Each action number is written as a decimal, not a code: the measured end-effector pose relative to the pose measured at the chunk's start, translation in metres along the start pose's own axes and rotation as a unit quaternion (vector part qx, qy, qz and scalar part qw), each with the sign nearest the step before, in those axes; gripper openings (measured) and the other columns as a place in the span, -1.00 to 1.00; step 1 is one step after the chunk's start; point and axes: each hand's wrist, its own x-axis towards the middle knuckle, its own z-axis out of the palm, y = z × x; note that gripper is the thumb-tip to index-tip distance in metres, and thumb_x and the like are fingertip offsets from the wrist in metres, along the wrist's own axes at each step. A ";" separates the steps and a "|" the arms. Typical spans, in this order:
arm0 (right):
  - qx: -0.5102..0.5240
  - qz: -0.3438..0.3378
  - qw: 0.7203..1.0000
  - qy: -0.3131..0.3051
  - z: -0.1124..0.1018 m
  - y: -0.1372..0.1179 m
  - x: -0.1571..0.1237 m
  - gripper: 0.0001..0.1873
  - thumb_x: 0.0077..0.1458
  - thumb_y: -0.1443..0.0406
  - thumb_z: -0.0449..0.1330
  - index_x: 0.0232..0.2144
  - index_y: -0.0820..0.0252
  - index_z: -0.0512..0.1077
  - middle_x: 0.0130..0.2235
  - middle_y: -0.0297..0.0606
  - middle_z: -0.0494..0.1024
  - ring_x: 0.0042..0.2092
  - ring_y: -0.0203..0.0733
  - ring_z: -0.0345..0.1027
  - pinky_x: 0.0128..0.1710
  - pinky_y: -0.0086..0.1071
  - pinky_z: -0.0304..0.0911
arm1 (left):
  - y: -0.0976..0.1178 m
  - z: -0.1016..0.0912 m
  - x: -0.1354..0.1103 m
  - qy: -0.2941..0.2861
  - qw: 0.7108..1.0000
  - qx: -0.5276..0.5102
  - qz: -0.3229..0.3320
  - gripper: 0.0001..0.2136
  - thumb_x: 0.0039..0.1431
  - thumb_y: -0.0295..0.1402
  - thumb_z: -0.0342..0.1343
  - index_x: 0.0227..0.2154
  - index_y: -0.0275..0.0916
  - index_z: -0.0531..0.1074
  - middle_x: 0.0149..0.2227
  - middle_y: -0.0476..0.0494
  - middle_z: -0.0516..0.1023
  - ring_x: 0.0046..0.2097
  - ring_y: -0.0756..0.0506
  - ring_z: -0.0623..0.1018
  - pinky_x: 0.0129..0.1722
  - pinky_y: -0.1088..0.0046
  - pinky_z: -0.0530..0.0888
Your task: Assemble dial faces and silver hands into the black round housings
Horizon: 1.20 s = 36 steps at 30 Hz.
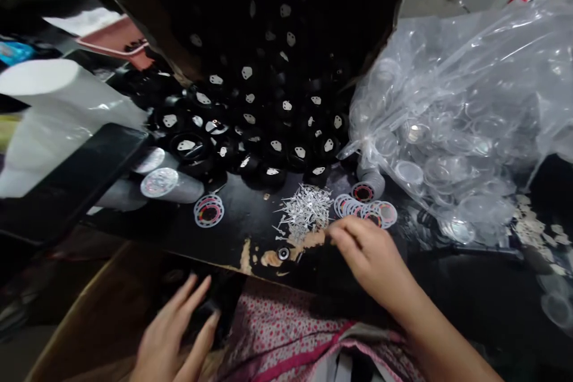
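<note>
My right hand (pixel 367 256) rests on the black worktop (pixel 242 233), fingertips pinched at the edge of a pile of small silver metal pins (pixel 304 212); whether it holds one I cannot tell. Just beyond it lies a spread of flat round printed discs (pixel 369 210). My left hand (pixel 176 328) reaches down below the worktop's near edge, fingers apart around a dark blurred object (pixel 210 310). A heap of black round cases with white marks (pixel 264 131) fills the back of the worktop.
A clear plastic bag of transparent round covers (pixel 452 125) sits at the right. Stacks of discs wrapped in rolls (pixel 170 185) and a single printed disc (pixel 209 211) lie left. A dark slab (pixel 67 185) juts in at left. A cardboard box (pixel 89 304) stands below left.
</note>
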 end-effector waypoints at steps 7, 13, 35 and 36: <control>-0.011 -0.040 0.997 -0.069 0.004 -0.017 0.003 -0.79 0.33 0.27 0.08 -0.32 0.16 0.47 -0.30 -0.34 0.61 -0.25 -0.25 0.44 -0.21 -0.35 0.17 | 0.103 0.031 0.114 0.059 0.950 0.033 0.305 -0.53 0.31 -0.30 0.04 0.27 -0.15 0.25 0.28 -0.28 0.39 0.30 -0.26 0.35 0.28 0.02 0.23; 0.005 0.003 0.999 -0.050 -0.003 0.000 -0.011 -0.78 0.32 0.27 0.08 -0.34 0.16 0.47 -0.38 -0.34 0.56 -0.31 -0.25 0.42 -0.27 -0.37 0.21 | 0.121 0.043 0.166 0.025 0.960 -0.002 0.278 -0.69 0.28 -0.30 0.08 0.03 -0.22 0.50 0.08 -0.31 0.58 0.19 -0.33 0.46 0.26 -0.04 0.24; -0.277 0.160 0.944 0.078 -0.041 0.047 -0.017 -0.52 0.15 0.22 0.29 0.10 0.22 0.42 0.02 0.00 0.45 0.05 0.13 0.39 0.05 0.04 0.29 | 0.150 0.056 0.039 -0.271 0.721 -0.585 -0.254 -0.67 0.14 -0.25 0.29 -0.01 -0.08 0.57 0.15 -0.09 0.55 0.04 -0.16 0.60 -0.07 0.46 0.60; -0.285 0.165 0.941 0.076 -0.043 0.052 -0.014 -0.53 0.13 0.23 0.30 0.08 0.22 0.43 0.02 0.00 0.44 0.06 0.14 0.38 0.07 0.05 0.28 | 0.152 0.058 0.038 -0.268 0.718 -0.589 -0.256 -0.68 0.13 -0.25 0.29 -0.03 -0.07 0.58 0.15 -0.07 0.56 0.09 -0.18 0.57 -0.04 0.45 0.60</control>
